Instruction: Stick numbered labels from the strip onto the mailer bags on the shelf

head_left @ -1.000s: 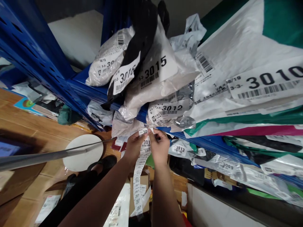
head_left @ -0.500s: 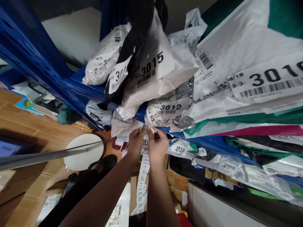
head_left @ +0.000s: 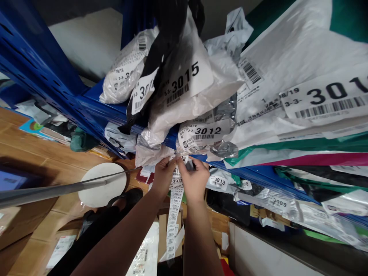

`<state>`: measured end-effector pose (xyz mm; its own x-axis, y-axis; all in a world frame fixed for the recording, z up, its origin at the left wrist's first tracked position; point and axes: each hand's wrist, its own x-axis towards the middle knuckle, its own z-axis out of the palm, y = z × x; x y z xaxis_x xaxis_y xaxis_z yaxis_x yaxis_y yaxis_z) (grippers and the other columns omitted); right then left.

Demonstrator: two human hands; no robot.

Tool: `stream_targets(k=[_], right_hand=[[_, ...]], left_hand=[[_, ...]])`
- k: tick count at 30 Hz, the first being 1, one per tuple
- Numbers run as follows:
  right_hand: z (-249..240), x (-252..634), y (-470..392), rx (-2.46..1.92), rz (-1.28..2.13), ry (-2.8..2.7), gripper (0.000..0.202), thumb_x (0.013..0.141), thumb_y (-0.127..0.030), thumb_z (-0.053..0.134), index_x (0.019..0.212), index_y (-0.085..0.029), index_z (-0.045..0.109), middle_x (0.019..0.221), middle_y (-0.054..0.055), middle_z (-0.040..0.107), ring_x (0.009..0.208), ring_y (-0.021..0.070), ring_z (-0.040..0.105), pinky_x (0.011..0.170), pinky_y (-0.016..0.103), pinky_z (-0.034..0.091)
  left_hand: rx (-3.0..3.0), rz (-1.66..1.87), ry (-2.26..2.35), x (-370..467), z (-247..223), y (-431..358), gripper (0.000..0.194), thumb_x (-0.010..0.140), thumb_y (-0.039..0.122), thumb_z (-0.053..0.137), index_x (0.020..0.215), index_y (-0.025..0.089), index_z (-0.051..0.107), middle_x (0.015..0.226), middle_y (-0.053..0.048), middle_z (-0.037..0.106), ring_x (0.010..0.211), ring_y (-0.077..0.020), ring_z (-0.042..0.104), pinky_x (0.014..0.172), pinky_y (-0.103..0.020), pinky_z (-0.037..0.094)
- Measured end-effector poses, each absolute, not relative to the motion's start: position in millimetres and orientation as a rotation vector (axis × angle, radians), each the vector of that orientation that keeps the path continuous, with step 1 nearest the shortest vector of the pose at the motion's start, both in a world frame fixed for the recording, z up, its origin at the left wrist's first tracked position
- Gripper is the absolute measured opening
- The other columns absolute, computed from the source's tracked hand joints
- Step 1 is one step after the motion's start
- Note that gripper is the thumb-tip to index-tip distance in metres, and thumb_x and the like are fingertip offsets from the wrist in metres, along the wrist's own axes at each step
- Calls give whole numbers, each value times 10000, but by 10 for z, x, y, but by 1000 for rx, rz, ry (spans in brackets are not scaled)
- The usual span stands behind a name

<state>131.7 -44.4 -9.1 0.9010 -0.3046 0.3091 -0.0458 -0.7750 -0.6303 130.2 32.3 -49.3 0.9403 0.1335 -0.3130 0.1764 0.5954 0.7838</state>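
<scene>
Left hand [head_left: 163,174] and right hand [head_left: 193,177]: both are pinching the top of a long white strip of numbered barcode labels [head_left: 174,209], fingers closed on it, apparently to peel one label free. The strip is hanging down between the forearms, just below the blue metal shelf [head_left: 115,111]. Crinkled white plastic parcel marked 3012 [head_left: 205,136] is lying directly above.

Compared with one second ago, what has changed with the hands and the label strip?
Both hands, left hand and right hand, rose with the label strip until its top end met the shelf edge under parcel 3012. Both still pinch the strip. The parcels and shelf stayed put.
</scene>
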Motion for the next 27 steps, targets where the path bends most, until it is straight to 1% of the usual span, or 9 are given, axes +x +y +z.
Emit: stream_targets(k=[4, 8, 10, 12, 15, 18, 21, 25, 27], right_hand=[[-92, 1326, -411, -2251, -485, 347, 350, 681, -498, 658, 703, -153, 714, 664, 68, 637, 735, 241, 574, 769, 383, 461], [-80, 1385, -353, -2101, -423, 516, 392, 652, -502, 604, 702, -128, 711, 687, 101, 674, 710, 243, 589, 750, 381, 467], [-50, 1428, -345, -2109, -340, 545, 426, 639, -541, 567, 629, -133, 688, 660, 123, 685, 649, 248, 597, 689, 374, 467], [0, 1463, -359, -2179, -259, 565, 446, 612, -581, 529, 522, -157, 635, 571, 134, 666, 568, 262, 595, 592, 363, 440], [48, 1483, -407, -2310, -239, 616, 409, 553, -580, 510, 445, -192, 587, 518, 167, 651, 583, 330, 631, 534, 363, 397], [-10, 1492, -436, -2379, -244, 661, 370, 534, -562, 525, 444, -210, 596, 576, 194, 685, 676, 384, 668, 536, 371, 408], [-81, 1497, -429, -2346, -291, 609, 425, 556, -610, 527, 475, -207, 632, 645, 202, 713, 716, 397, 679, 544, 382, 431], [-85, 1476, -451, -2204, -292, 510, 521, 577, -673, 558, 554, -170, 692, 689, 200, 730, 696, 372, 680, 610, 409, 475], [-101, 1467, -472, -2144, -275, 482, 522, 593, -667, 582, 561, -157, 690, 670, 186, 728, 642, 330, 667, 610, 393, 483]], left_hand=[[988, -1, 478, 1359, -435, 261, 213, 710, 357, 648, 665, 149, 664, 595, 29, 621, 612, -117, 510, 619, -230, 404], [1047, 17, 553, 1413, -473, 211, 219, 683, 368, 635, 637, 155, 620, 587, 38, 574, 610, -117, 475, 610, -241, 382], [1088, 11, 586, 1430, -506, 195, 215, 665, 368, 628, 616, 162, 592, 552, 47, 529, 592, -119, 452, 595, -251, 367], [1132, 2, 608, 1435, -516, 186, 211, 644, 370, 615, 592, 173, 562, 536, 45, 511, 585, -126, 444, 581, -259, 358], [1199, 12, 621, 1426, -482, 183, 195, 615, 367, 571, 543, 194, 515, 518, 28, 512, 580, -145, 458, 571, -276, 363], [1260, 48, 634, 1434, -465, 197, 157, 605, 344, 533, 537, 203, 522, 529, 6, 548, 588, -165, 489, 597, -300, 387], [1251, 59, 630, 1462, -476, 224, 166, 602, 368, 535, 553, 210, 543, 558, -13, 582, 632, -195, 533, 623, -315, 408], [1131, -32, 644, 1444, -450, 240, 216, 598, 399, 582, 523, 218, 492, 474, 19, 500, 545, -175, 495, 533, -292, 366], [1047, -94, 608, 1397, -417, 262, 240, 631, 436, 599, 610, 202, 548, 508, 28, 531, 530, -159, 501, 530, -276, 370]])
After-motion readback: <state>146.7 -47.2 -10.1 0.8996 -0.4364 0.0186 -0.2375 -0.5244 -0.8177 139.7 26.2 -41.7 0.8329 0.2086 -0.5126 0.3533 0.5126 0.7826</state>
